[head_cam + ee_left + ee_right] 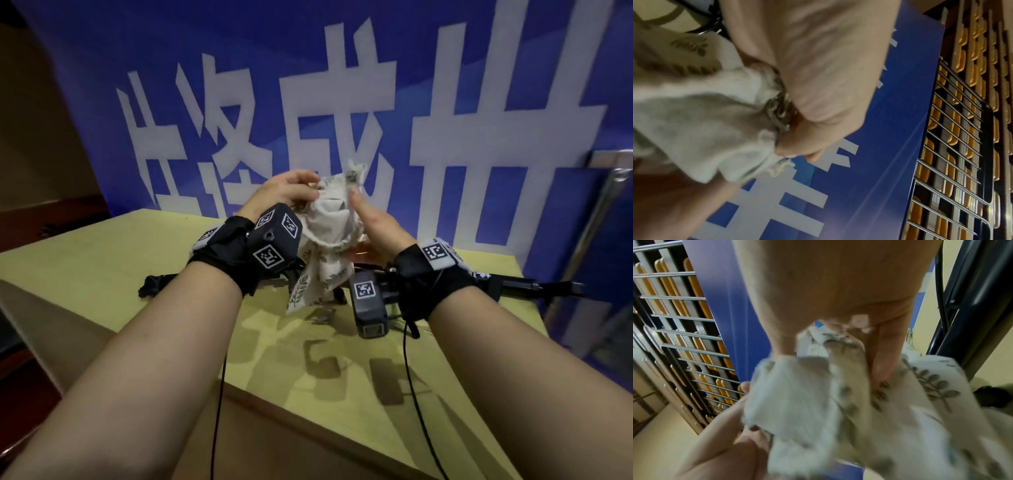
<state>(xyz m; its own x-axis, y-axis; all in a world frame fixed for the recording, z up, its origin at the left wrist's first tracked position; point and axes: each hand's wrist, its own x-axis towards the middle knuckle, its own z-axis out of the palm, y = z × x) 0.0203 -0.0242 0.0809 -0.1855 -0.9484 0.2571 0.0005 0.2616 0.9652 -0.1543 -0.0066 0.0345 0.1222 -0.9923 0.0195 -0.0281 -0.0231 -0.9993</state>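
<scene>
A cream cloth with a printed leaf pattern (329, 233) hangs bunched in the air above the yellow table (102, 260). My left hand (291, 190) pinches its upper left edge between thumb and fingers. My right hand (363, 209) grips the upper right part, thumb up against the fabric. In the left wrist view the cloth (701, 113) is gathered under my left hand (797, 146). The right wrist view shows the cloth (838, 402) held in my right hand (859, 331), with fingers of the left hand (744, 426) below it. The cloth's lower corner dangles close above the table.
A black tripod-like stand (520, 286) lies across the table behind my wrists. A blue banner with large white characters (342, 113) stands just beyond the table. Metal railings with orange seats (962, 129) rise at the right. The table's near edge (308, 407) runs diagonally below my forearms.
</scene>
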